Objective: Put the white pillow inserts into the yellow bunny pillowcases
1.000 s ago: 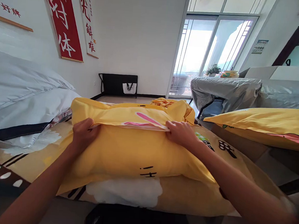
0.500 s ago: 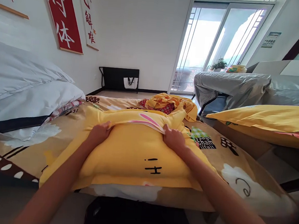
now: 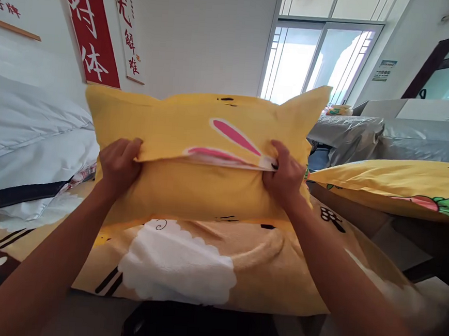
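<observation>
A yellow pillow (image 3: 181,123) with pink rabbit-ear prints hangs tilted up above the bed, its far corners sticking out like points. My left hand (image 3: 120,161) is closed on the overlapping fabric edge at the pillow's left part. On the right, my right hand (image 3: 285,171) grips the same edge beside the printed ears. The flap between my hands is drawn taut. Below the pillow lies the tan bedspread (image 3: 258,274) with a white cloud print (image 3: 182,263).
White pillows (image 3: 28,142) are stacked at the left. Another yellow pillow (image 3: 394,186) with a carrot print lies to the right. Behind it, furniture is covered in grey plastic sheeting (image 3: 424,140). Hanging scrolls (image 3: 90,38) and a glass door (image 3: 295,65) are at the back.
Both hands have lifted the yellow pillow up off the bed, and it now stands more upright. The bedspread's cloud print has come into view underneath. The camera view has tilted upward.
</observation>
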### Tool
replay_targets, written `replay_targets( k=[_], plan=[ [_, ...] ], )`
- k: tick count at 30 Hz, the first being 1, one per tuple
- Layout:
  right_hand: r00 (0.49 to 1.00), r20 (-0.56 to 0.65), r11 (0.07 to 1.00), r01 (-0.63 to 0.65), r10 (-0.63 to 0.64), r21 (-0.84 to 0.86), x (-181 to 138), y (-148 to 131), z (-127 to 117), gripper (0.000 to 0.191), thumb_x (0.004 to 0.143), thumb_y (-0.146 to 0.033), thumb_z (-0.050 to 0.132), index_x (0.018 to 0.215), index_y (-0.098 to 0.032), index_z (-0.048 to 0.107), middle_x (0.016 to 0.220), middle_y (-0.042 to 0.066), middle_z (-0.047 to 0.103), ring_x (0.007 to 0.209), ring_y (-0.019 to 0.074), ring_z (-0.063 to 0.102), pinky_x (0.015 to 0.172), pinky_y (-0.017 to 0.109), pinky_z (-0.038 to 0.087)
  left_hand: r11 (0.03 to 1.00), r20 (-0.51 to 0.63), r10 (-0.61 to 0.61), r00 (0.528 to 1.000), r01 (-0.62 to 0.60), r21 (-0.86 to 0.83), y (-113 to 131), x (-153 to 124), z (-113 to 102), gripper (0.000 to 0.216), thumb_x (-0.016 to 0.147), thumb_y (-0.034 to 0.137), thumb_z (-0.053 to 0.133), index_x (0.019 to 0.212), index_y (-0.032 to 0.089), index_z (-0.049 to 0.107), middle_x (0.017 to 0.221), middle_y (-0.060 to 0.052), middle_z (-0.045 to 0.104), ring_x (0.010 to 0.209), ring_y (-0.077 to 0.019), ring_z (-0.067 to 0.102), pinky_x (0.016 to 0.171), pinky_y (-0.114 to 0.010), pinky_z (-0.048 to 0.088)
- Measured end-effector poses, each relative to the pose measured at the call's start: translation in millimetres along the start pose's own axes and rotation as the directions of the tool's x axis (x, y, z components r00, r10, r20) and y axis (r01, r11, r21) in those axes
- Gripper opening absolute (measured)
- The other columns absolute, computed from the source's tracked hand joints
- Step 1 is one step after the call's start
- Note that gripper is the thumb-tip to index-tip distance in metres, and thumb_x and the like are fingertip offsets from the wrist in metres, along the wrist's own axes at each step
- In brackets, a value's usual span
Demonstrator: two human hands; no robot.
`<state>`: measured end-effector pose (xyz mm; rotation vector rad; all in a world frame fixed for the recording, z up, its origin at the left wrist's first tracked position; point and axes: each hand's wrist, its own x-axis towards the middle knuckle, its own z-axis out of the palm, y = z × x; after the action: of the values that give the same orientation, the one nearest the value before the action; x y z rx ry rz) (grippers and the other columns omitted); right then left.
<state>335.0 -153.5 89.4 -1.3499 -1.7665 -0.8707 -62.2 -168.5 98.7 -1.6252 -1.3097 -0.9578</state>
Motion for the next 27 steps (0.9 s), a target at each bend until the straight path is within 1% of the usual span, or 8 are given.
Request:
replay_targets(
  k=[2, 5, 13, 15, 17, 19, 24, 27],
  plan=[
    [0.958, 0.265, 0.994, 0.098, -0.107, 0.048, -22.5, -4.8, 7.2, 0.053, 0.078, -0.023, 0.042, 0.13, -0.011, 0.043, 0.09, 0.013, 0.067, 0.08, 0.026, 0.061, 0.066, 0.029, 0.04, 0.992, 0.202, 0.125, 0.971, -0.12, -0.039, -4.6, -34.5, 5.2, 0.022, 0.079, 0.018, 0.043, 0.088, 0.019, 0.063, 0.067, -0.006, 0.06, 0.069, -0.0213, 0.056, 0.062, -0.031, 0.034],
    [0.731, 0.625, 0.961, 0.222, -0.275, 0.164, -54.3, -21.8, 23.1, 0.041, 0.078, -0.02, 0.045, 0.118, -0.015, 0.049, 0.085, 0.011, 0.068, 0.073, 0.0247, 0.063, 0.059, 0.028, 0.037, 0.966, 0.427, 0.254, 0.868, -0.206, -0.155, -8.1, -79.5, 20.4, 0.019, 0.076, 0.016, 0.046, 0.082, 0.022, 0.063, 0.067, -0.004, 0.065, 0.063, -0.0204, 0.059, 0.055, -0.027, 0.034],
    [0.627, 0.651, 0.898, 0.21, -0.428, 0.387, -59.4, -30.5, 13.3, 0.025, 0.083, -0.029, 0.051, 0.105, -0.017, 0.052, 0.091, 0.01, 0.066, 0.079, 0.022, 0.061, 0.062, 0.027, 0.038, 0.985, 0.653, 0.17, 0.738, -0.105, -0.137, -7.9, -91.8, 9.8, 0.024, 0.078, 0.023, 0.044, 0.094, 0.022, 0.063, 0.087, -0.005, 0.071, 0.077, -0.0244, 0.066, 0.061, -0.028, 0.044],
    [0.716, 0.514, 0.859, 0.247, -0.473, 0.447, -51.3, -13.0, -4.2, 0.026, 0.085, -0.034, 0.052, 0.104, -0.017, 0.054, 0.1, 0.011, 0.063, 0.089, 0.0225, 0.058, 0.072, 0.029, 0.04, 0.987, 0.694, 0.153, 0.703, -0.079, -0.137, -8.8, -94.0, -0.9, 0.027, 0.075, 0.02, 0.045, 0.095, 0.023, 0.061, 0.092, -0.005, 0.071, 0.08, -0.0245, 0.066, 0.064, -0.029, 0.045],
    [0.897, 0.288, 0.924, 0.256, -0.337, 0.284, -39.3, 8.4, -21.0, 0.034, 0.085, -0.034, 0.052, 0.114, -0.017, 0.054, 0.115, 0.015, 0.058, 0.105, 0.0272, 0.052, 0.085, 0.035, 0.037, 0.988, 0.705, 0.15, 0.693, -0.077, -0.135, -9.7, -98.6, -6.7, 0.028, 0.073, 0.017, 0.045, 0.096, 0.022, 0.061, 0.095, -0.006, 0.071, 0.083, -0.0257, 0.066, 0.067, -0.031, 0.046],
    [0.984, 0.085, 0.987, 0.154, -0.156, 0.035, -24.2, 30.1, -33.7, 0.045, 0.084, -0.032, 0.052, 0.126, -0.017, 0.049, 0.127, 0.017, 0.051, 0.115, 0.0324, 0.044, 0.092, 0.044, 0.03, 0.985, 0.718, 0.17, 0.675, -0.093, -0.146, -9.2, -102.6, -9.4, 0.028, 0.073, 0.015, 0.046, 0.096, 0.022, 0.061, 0.097, -0.007, 0.071, 0.088, -0.0276, 0.066, 0.07, -0.033, 0.046],
    [0.899, 0.429, 0.969, 0.179, -0.092, -0.168, 5.6, 61.8, -51.7, 0.03, 0.089, -0.039, 0.044, 0.098, -0.016, 0.061, 0.091, 0.011, 0.067, 0.084, 0.0239, 0.058, 0.073, 0.034, 0.031, 0.938, 0.693, 0.332, 0.64, -0.145, -0.316, 9.5, -95.4, -34.2, 0.013, 0.08, 0.036, 0.059, 0.082, 0.024, 0.06, 0.083, -0.004, 0.068, 0.076, -0.0237, 0.064, 0.063, -0.03, 0.046],
    [0.858, 0.51, 0.932, 0.234, -0.063, -0.278, 9.8, 62.2, -63.2, 0.025, 0.091, -0.024, 0.038, 0.088, -0.017, 0.062, 0.079, 0.009, 0.067, 0.068, 0.0205, 0.057, 0.059, 0.031, 0.023, 0.873, 0.334, 0.433, 0.837, -0.297, -0.386, 27.4, -76.5, -61.4, 0.022, 0.08, 0.04, 0.062, 0.097, 0.026, 0.058, 0.094, -0.006, 0.065, 0.087, -0.0229, 0.063, 0.075, -0.031, 0.048]
  ],
)
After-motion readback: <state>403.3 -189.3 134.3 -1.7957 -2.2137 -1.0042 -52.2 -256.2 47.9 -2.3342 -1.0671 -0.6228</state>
